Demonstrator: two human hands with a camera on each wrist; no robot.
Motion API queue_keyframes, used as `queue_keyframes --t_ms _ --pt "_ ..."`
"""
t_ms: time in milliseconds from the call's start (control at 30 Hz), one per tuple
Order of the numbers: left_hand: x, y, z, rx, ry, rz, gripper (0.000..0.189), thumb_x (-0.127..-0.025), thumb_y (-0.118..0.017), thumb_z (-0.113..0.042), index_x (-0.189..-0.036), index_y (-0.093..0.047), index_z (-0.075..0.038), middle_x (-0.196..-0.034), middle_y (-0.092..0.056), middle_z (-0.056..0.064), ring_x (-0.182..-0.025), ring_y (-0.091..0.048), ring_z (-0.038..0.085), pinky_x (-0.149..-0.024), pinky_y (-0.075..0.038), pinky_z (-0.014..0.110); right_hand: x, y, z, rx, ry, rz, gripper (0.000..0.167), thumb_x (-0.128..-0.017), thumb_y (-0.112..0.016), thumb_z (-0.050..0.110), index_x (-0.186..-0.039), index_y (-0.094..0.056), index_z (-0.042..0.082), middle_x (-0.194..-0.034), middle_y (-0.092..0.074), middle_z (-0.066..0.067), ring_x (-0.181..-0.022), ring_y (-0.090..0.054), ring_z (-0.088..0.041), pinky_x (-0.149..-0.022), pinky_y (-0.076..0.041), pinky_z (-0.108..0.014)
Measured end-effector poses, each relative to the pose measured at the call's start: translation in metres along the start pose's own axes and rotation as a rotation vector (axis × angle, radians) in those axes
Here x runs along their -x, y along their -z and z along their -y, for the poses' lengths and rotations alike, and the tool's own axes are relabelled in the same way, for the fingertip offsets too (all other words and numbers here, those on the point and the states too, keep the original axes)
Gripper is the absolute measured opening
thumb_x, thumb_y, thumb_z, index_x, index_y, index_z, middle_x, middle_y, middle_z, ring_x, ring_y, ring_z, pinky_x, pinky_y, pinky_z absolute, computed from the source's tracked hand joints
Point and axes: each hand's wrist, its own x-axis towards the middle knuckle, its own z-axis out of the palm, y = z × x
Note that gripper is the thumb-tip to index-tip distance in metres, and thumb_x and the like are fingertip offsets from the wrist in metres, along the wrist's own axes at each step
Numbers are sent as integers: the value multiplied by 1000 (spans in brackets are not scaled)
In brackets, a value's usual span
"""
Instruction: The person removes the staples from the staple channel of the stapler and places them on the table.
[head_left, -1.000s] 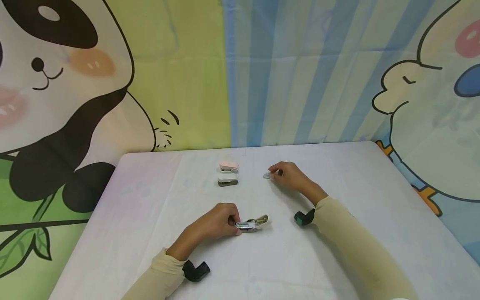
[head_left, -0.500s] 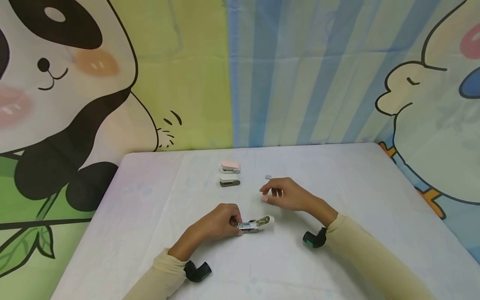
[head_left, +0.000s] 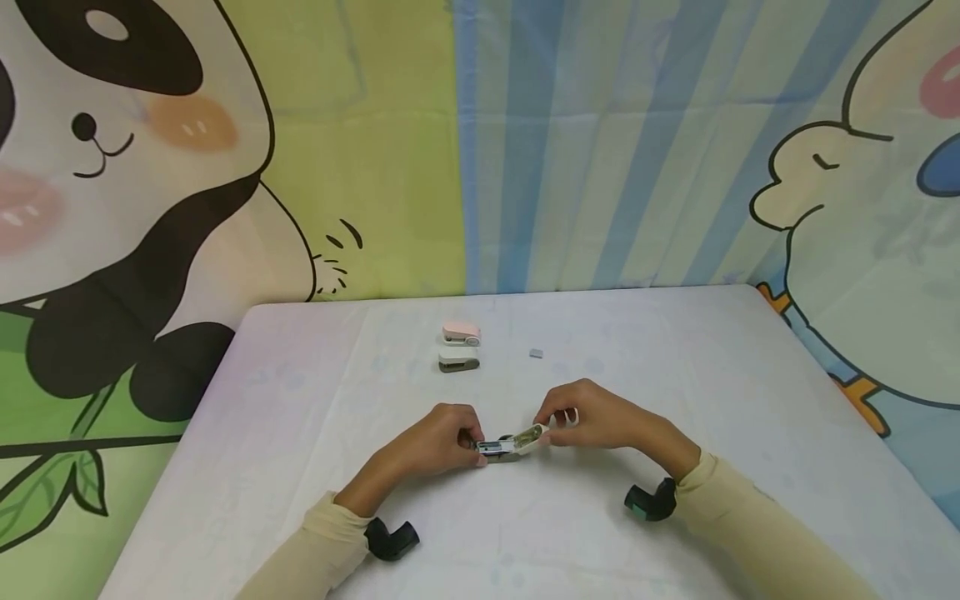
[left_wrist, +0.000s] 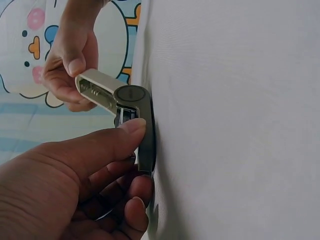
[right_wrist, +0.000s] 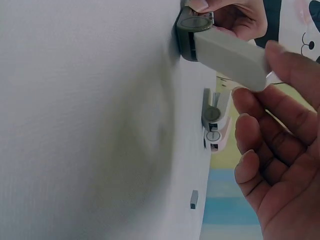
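Observation:
A white-and-grey stapler (head_left: 497, 449) lies near the middle of the table, its top swung wide back from the base and the metal staple channel exposed. My left hand (head_left: 438, 442) grips the end of the grey base, the thumb lying over it in the left wrist view. At the far end of the raised white top (right_wrist: 231, 56), my right hand (head_left: 603, 418) pinches with thumb and index finger. The other right fingers (right_wrist: 247, 167) are loosely bent and hold nothing. The inside of the top shows in the left wrist view.
Behind the hands, a pink stapler (head_left: 461, 334) and another white-and-grey stapler (head_left: 459, 360) lie side by side on the white-covered table (head_left: 300, 467). To their right is a small grey block (head_left: 536, 353), seemingly a strip of staples. A cartoon-printed curtain (head_left: 600, 142) hangs behind the table.
My right hand has put down the small grey block, come back toward me and taken hold of the stapler's raised top. My left hand keeps its grip on the base.

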Motion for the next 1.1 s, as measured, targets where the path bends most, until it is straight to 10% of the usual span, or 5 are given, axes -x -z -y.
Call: queue_keyframes --t_ms 500,1100 --pt "-19 -5 -4 -30 -64 -100 10 -80 -79 -11 -86 -70 -9 -80 -57 -7 -68 -53 5 -61 -47 23 13 11 -7 51 -71 -78 19 -89 -71 12 -108 -72 10 -93 -65 9 -73 -53 -7 -62 -48 -27" --pt "-93 -20 -9 -75 -66 -142 16 -86 -76 -17 -98 -75 -6 -86 -63 -6 -71 -55 4 -62 -46 20 49 46 -44 86 -213 -245 24 -94 -66 13 -116 -67 3 -96 -63 6 -80 -55 -14 -70 -49 -32"
